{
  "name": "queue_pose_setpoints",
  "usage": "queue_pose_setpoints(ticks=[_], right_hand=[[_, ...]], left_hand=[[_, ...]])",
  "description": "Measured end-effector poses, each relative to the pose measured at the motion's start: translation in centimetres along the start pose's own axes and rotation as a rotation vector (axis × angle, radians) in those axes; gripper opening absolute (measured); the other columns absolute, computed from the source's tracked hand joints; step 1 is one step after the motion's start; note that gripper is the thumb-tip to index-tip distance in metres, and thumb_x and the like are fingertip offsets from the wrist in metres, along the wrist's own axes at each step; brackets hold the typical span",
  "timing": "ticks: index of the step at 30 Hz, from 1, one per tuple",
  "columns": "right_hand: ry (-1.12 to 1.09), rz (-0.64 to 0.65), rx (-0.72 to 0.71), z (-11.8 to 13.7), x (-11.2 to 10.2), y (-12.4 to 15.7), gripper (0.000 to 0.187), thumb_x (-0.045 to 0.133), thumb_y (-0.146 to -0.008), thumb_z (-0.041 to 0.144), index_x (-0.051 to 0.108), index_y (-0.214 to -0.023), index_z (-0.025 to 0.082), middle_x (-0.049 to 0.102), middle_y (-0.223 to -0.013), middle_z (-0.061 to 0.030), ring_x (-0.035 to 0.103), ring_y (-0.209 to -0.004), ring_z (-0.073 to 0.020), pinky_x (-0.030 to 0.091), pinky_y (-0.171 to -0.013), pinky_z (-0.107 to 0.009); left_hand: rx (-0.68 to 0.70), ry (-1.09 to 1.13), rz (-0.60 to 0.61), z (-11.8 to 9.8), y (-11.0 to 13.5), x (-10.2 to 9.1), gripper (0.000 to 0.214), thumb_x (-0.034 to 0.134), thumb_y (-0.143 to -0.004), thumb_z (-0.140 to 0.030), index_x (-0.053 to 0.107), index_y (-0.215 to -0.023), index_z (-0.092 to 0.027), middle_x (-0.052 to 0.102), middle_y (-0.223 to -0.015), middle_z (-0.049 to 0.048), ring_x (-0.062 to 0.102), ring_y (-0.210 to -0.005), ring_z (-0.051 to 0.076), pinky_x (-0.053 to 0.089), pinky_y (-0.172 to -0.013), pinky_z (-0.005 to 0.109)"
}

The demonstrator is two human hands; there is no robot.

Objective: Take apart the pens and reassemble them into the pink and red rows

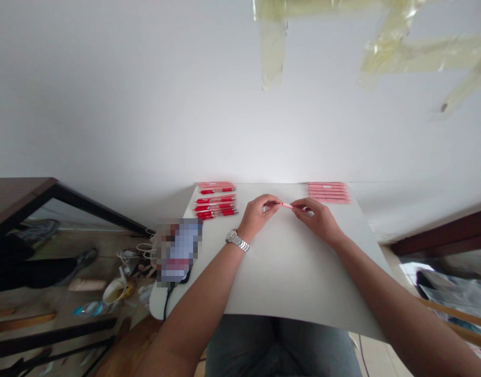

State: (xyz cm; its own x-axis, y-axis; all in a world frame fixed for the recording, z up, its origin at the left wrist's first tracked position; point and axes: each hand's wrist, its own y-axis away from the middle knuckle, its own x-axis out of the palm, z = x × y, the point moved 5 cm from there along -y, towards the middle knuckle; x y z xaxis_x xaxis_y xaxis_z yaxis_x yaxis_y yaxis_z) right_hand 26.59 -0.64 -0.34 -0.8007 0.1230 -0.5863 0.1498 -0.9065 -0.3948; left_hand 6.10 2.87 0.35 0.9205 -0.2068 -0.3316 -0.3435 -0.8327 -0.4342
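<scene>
My left hand (pixel 260 213), with a silver watch on its wrist, pinches the left end of a slim pink-and-white stick (pixel 287 206). The other end sits between the fingers of my right hand (pixel 315 215). The stick is held roughly level above the white table (pixel 287 272); the fingers cover its ends, so I cannot tell its exact kind. To the left lie several red pens (pixel 215 207) in small rows, with pink sticks (pixel 215 185) behind them. At the back right, several slim pink sticks (pixel 328 192) are lined up side by side.
A phone (pixel 179 251), blurred out, lies at the table's left edge with a black cable (pixel 166 303) running from it. The white wall (pixel 240 115) stands right behind the table. A dark table (pixel 24 201) is at far left; a cup (pixel 115 291) stands on the floor.
</scene>
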Motion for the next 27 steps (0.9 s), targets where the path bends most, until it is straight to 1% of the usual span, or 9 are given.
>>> queue_pose_setpoints(ticks=[6, 14, 20, 27], right_hand=[[0.005, 0.016, -0.007, 0.32, 0.01, -0.01, 0.022, 0.06, -0.097, 0.04, 0.073, -0.105, 0.024, 0.075, -0.095, -0.0059, 0.069, -0.086, -0.0226, 0.056, -0.076, -0.037], [-0.009, 0.015, 0.012, 0.0, 0.14, 0.06, 0.02, 0.062, -0.097, 0.038, 0.073, -0.108, 0.025, 0.075, -0.096, -0.0044, 0.069, -0.084, -0.021, 0.055, -0.076, -0.035], [0.005, 0.03, -0.011, 0.01, 0.18, 0.1, 0.023, 0.06, -0.098, 0.041, 0.073, -0.11, 0.026, 0.076, -0.097, -0.0052, 0.07, -0.086, -0.0219, 0.056, -0.077, -0.036], [-0.02, 0.025, 0.044, 0.14, 0.24, 0.22, 0.024, 0.062, -0.097, 0.044, 0.073, -0.107, 0.026, 0.077, -0.096, -0.0042, 0.071, -0.083, -0.0217, 0.057, -0.074, -0.035]], left_hand=[[0.003, -0.009, -0.006, 0.0, -0.01, -0.06, 0.019, 0.068, -0.096, -0.038, 0.074, -0.101, -0.02, 0.077, -0.101, 0.0053, 0.073, -0.091, 0.016, 0.061, -0.088, 0.03], [-0.013, 0.003, 0.008, -0.01, 0.04, -0.02, 0.019, 0.068, -0.097, -0.037, 0.075, -0.104, -0.021, 0.077, -0.104, 0.0065, 0.073, -0.095, 0.017, 0.06, -0.09, 0.031], [-0.004, 0.016, 0.006, -0.19, 0.14, -0.05, 0.018, 0.067, -0.097, -0.035, 0.075, -0.105, -0.021, 0.077, -0.105, 0.0063, 0.073, -0.096, 0.017, 0.06, -0.09, 0.03], [-0.02, 0.04, 0.0, -0.37, 0.16, 0.0, 0.02, 0.069, -0.096, -0.037, 0.074, -0.106, -0.02, 0.076, -0.106, 0.0075, 0.074, -0.097, 0.018, 0.061, -0.091, 0.031]])
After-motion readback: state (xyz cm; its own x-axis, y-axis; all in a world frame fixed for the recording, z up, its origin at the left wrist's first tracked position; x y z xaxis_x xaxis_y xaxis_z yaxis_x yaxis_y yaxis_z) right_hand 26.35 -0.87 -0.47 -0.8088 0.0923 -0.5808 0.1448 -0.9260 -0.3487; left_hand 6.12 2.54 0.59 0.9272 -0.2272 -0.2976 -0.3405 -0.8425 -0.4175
